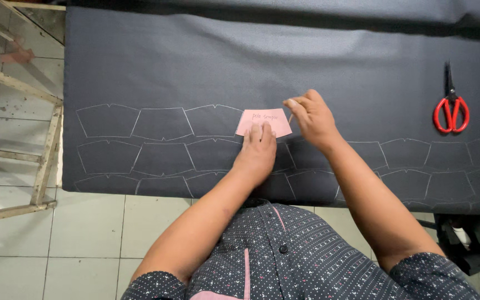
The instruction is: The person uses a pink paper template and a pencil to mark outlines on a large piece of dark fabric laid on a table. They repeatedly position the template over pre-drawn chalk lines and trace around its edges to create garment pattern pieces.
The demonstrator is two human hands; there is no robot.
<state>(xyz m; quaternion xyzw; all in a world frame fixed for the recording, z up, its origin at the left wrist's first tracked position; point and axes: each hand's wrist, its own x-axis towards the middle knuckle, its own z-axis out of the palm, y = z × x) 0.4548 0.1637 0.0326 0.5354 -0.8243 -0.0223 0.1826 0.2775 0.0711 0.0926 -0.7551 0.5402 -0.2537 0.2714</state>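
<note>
Left hand (258, 151) flat on pink template (264, 122), right hand (312, 118) perhaps pinching chalk, dark cloth (195, 66), tiled floor (6, 122).

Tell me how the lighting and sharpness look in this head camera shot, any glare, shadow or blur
Head view: light is even and soft on the dark cloth, with a dim band along its far edge; no glare on the red scissors. The left hand on the pink paper template and the chalk outlines are sharp; the right hand looks slightly soft at its fingers.
</note>
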